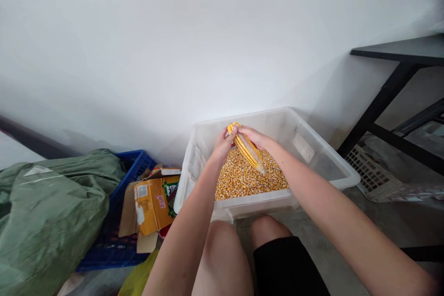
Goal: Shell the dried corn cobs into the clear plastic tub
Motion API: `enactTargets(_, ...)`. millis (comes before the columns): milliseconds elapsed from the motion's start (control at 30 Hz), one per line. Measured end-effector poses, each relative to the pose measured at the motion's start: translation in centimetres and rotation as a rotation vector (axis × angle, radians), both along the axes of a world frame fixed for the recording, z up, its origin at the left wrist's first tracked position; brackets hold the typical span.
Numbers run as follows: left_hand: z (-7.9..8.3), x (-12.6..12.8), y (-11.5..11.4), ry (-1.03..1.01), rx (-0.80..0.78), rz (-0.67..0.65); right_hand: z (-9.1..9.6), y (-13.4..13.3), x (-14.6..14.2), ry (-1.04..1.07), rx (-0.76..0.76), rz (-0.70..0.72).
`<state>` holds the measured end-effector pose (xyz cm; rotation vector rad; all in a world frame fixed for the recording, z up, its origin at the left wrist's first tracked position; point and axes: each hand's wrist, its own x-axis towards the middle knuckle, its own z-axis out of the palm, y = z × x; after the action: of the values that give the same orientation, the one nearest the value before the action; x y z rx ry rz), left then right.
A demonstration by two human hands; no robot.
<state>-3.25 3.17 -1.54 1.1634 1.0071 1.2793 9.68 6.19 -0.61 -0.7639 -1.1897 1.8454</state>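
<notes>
Bright even light, soft shadows on the white wall (pixel 145 46), wide-angle bending at edges, corn cob (pixel 245 146) sharp

Two hands (pixel 239 141) held one corn cob (pixel 246 147) above one clear plastic tub (pixel 305 148) of loose kernels (pixel 246 175), too many to count. Also in view were one blue crate (pixel 137 164), one green woven sack (pixel 52 212), one printed cardboard box (pixel 154 203), one black table (pixel 398 51) and one white plastic basket (pixel 371 171).

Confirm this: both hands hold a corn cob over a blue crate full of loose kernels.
Wrong container: the head view shows the left hand and right hand holding the corn cob over a clear plastic tub of loose kernels. The blue crate sits left of it.
</notes>
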Motion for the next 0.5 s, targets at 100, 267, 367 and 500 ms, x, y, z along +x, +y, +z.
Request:
enactTargets(100,-0.1,0.3,-0.1,-0.009,-0.007,0.001,0.2,0.0,-0.1,0.041,-0.074,0.051)
enactTargets(267,0.0,0.7,-0.4,0.061,0.021,0.001,-0.1,0.1,-0.5,0.005,-0.068,0.011)
enactTargets(367,0.0,1.2,-0.4,0.036,0.054,0.030,-0.2,-0.2,-1.0,-0.020,-0.008,-0.071)
enactTargets(500,-0.5,1.7,0.0,-0.065,0.085,0.166,0.3,-1.1,-2.0,-0.057,0.163,-0.098)
